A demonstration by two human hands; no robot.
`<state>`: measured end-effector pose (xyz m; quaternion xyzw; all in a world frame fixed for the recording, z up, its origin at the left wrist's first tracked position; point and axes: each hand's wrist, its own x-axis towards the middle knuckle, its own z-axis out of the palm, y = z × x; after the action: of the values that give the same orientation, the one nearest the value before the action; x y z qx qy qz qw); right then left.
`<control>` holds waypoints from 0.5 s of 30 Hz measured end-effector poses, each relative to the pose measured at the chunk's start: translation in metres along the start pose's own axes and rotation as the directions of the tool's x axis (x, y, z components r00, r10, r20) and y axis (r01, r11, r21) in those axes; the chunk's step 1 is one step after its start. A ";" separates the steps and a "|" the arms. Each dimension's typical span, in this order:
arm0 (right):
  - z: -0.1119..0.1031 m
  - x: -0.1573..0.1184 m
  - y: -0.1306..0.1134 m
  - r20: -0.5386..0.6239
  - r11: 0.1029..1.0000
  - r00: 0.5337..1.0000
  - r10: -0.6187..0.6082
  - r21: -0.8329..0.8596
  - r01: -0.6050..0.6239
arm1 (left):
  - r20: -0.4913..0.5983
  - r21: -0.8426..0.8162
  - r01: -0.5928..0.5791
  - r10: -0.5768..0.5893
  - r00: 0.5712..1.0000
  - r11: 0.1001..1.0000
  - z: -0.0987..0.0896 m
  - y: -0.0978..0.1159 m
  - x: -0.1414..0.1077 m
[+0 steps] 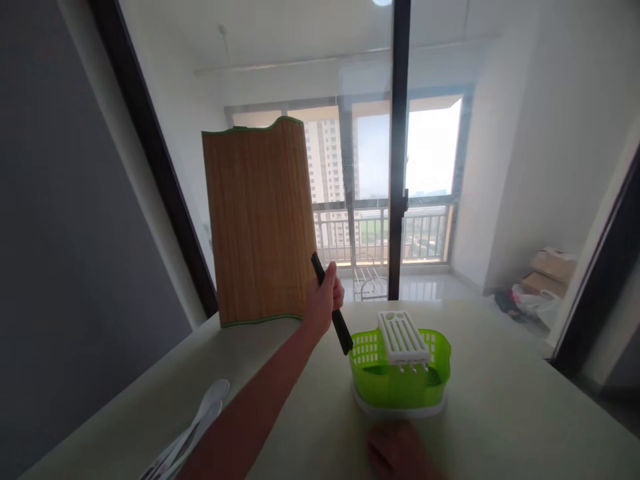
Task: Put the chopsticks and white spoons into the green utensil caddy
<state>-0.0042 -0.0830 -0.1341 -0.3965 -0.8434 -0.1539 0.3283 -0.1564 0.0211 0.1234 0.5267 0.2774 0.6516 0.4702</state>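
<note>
My left hand (324, 297) is wrapped round a slim bundle of what look like black chopsticks (342, 331), held at a slant above the table. Their lower end is beside the left rim of a bright green slotted basket (400, 393) on a white base. Across the basket's top sits a white slatted rack (403, 337) with small hooks along its front edge. My right hand (397, 450) rests low on the table in front of the basket, its fingers curled in, dim and a little blurred. It seems to hold nothing.
A wood-patterned board or mat (260, 227) with green edging stands upright at the table's far left. White spoons (193, 427) lie near my left forearm. Behind the pale table (505, 387) is a glass door with a dark frame (400, 147). Boxes and bags (540, 287) lie on the floor beyond.
</note>
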 end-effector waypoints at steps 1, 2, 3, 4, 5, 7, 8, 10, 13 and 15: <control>0.005 0.000 0.003 0.048 0.999 0.998 -0.032 0.034 0.030 | 0.011 0.051 -0.034 0.034 0.999 0.998 -0.010 0.019 0.006; 0.009 0.000 0.005 0.102 0.996 0.993 -0.060 0.066 0.053 | 0.001 0.118 -0.067 0.067 0.998 0.991 -0.024 0.035 0.012; 0.010 -0.002 0.007 0.136 0.994 0.988 -0.072 0.087 0.061 | -0.010 0.208 -0.078 0.082 0.997 0.975 -0.040 0.048 0.017; 0.010 -0.004 0.009 0.167 0.993 0.983 -0.079 0.103 0.062 | -0.031 0.324 -0.063 0.078 0.997 0.944 -0.059 0.057 0.021; 0.010 -0.005 0.011 0.183 0.990 0.979 -0.090 0.120 0.069 | -0.074 0.472 -0.009 0.050 0.996 0.882 -0.081 0.062 0.024; 0.009 -0.009 0.014 0.195 0.984 0.974 -0.116 0.156 0.086 | -0.221 0.738 0.192 -0.037 0.975 0.647 -0.130 0.063 0.023; 0.009 -0.010 0.015 0.194 0.980 0.973 -0.128 0.173 0.095 | -0.317 0.817 0.310 -0.070 0.946 0.487 -0.155 0.060 0.019; 0.010 -0.011 0.017 0.189 0.975 0.971 -0.144 0.196 0.106 | -0.453 0.838 0.459 -0.091 0.887 0.295 -0.205 0.051 0.004; 0.014 -0.012 0.019 0.196 0.972 0.969 -0.152 0.206 0.111 | -0.564 0.809 0.572 -0.092 0.820 0.136 -0.267 0.037 -0.035; 0.016 -0.012 0.019 0.217 0.973 0.964 -0.151 0.206 0.106 | -0.618 0.780 0.624 -0.098 0.780 0.052 -0.297 0.027 -0.065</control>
<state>0.0089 -0.0689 -0.1540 -0.3222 -0.9109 -0.0457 0.2538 -0.4459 -0.0085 0.0325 0.4596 0.8420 0.2630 0.1031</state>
